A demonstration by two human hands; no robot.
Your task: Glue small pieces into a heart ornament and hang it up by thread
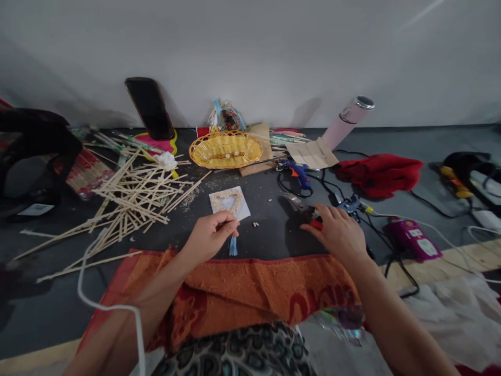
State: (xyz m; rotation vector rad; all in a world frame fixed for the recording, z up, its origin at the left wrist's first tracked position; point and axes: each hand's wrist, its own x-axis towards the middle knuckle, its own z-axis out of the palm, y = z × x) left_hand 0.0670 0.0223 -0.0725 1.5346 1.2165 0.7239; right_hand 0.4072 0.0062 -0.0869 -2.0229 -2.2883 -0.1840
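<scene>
My left hand [211, 235] is closed in a pinch at the lower edge of a white paper square [245, 208]. Whatever sits between its fingertips is too small to make out. On that paper lies a heart outline [224, 194] built from tiny pale pieces, its lower part hidden by my fingers. A blue tassel [233, 246] shows just below my fingertips. My right hand [338, 230] is closed over the red handles of a pair of pliers [296, 201], whose metal jaws point left and away from me. Between my hands lie a few small cut bits [255, 224].
Thin wooden sticks [144, 196] pile up at left. A yellow basket [225, 149], a leaning phone [151, 107] and a pink flask [346, 122] line the back. A blue glue gun [297, 172], cables and a red cloth [381, 175] lie right. An orange towel [258, 287] covers the front edge.
</scene>
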